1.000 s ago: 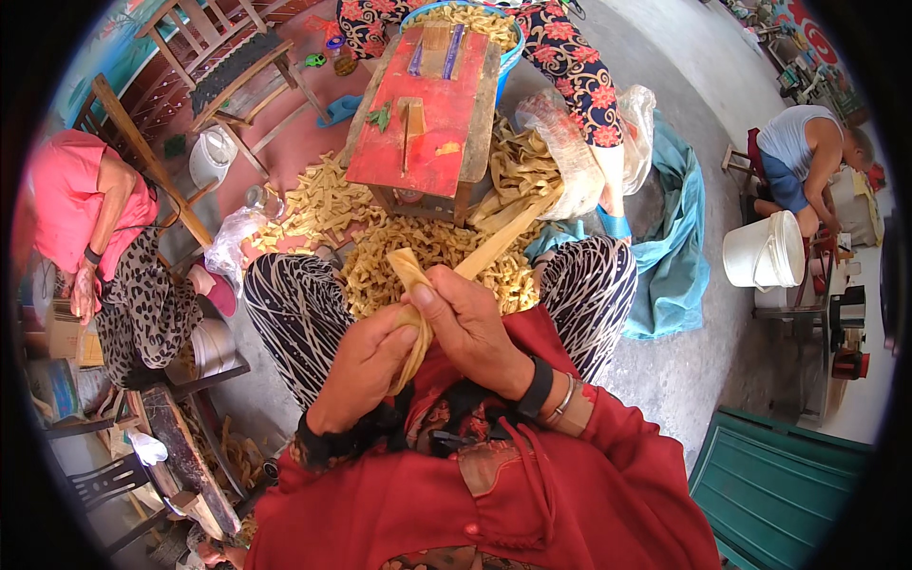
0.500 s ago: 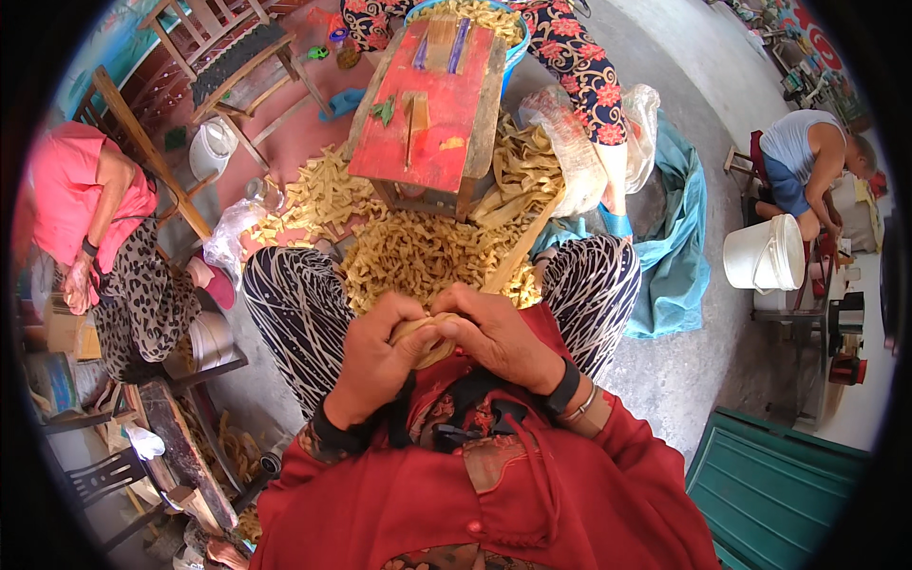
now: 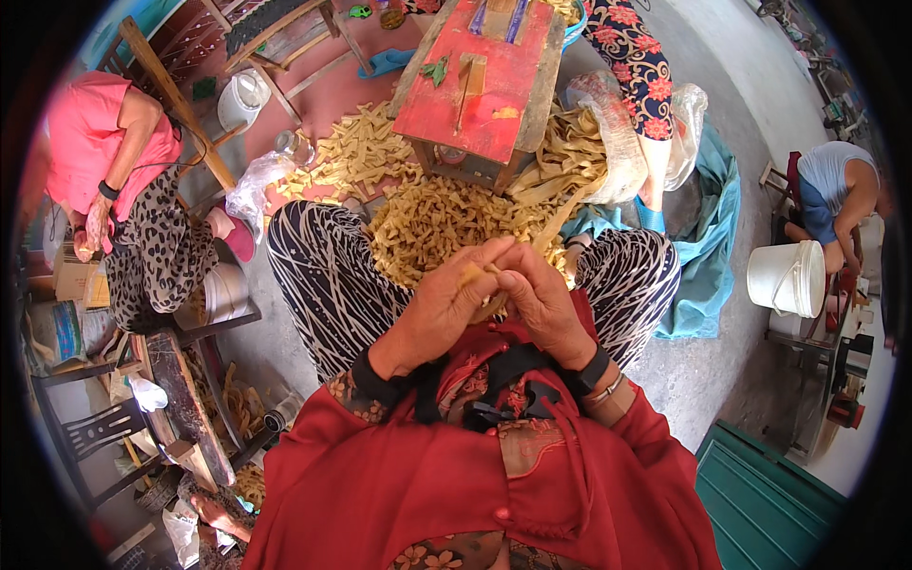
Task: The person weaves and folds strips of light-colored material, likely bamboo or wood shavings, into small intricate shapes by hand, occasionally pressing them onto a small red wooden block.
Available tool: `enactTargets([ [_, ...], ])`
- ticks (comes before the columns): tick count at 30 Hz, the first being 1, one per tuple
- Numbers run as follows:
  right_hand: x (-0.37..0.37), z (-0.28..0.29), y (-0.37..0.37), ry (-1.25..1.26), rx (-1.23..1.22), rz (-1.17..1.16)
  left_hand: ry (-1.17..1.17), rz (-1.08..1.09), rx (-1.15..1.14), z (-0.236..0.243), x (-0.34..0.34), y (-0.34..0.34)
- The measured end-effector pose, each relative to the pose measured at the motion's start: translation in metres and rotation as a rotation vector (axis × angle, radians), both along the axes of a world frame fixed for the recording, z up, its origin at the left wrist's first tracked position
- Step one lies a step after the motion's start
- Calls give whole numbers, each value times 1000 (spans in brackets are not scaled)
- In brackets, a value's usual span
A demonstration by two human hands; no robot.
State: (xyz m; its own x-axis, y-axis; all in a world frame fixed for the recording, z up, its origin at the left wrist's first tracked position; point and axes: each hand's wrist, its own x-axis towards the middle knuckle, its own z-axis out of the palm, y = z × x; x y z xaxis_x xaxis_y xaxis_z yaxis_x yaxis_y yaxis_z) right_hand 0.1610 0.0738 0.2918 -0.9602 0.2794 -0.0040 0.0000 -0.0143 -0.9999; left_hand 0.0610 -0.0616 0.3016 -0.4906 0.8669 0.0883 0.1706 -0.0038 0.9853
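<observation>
My left hand [image 3: 439, 309] and my right hand [image 3: 548, 306] meet in front of my lap, fingers closed on a pale yellow-brown strip [image 3: 490, 310] that looks like bean curd skin. The strip is folded or looped between them; my fingers cover most of it. Just beyond lies a heap of short knotted strips [image 3: 442, 228]. To its right are long flat strips [image 3: 568, 163], one of which runs down toward my right hand. Whether that one joins the held piece is hidden.
A red wooden bench [image 3: 470, 100] stands beyond the heap. Someone in a pink top [image 3: 95, 128] sits at left; another person in a light vest [image 3: 836, 176] bends at right near a white bucket [image 3: 787, 278]. Blue cloth [image 3: 711, 247] lies right of my knee.
Both hands have turned and drawn together around the strip, and less of its loop shows. The whole scene has shifted in the picture as my head moved.
</observation>
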Motion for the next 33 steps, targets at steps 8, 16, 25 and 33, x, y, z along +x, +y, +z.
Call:
enactTargets([
  [8,5,-3,7,1,322,-235,-925,-215,-9,-1,-7,-2],
  [16,44,-17,57,-161,194,-399,-1156,-52,267,-10,-20,-6],
  [25,20,-25,37,-342,-100,19,-800,183,-91,-20,-22,0],
  [33,-11,-9,31,-224,132,205,-791,253,-31,-13,-48,-4],
])
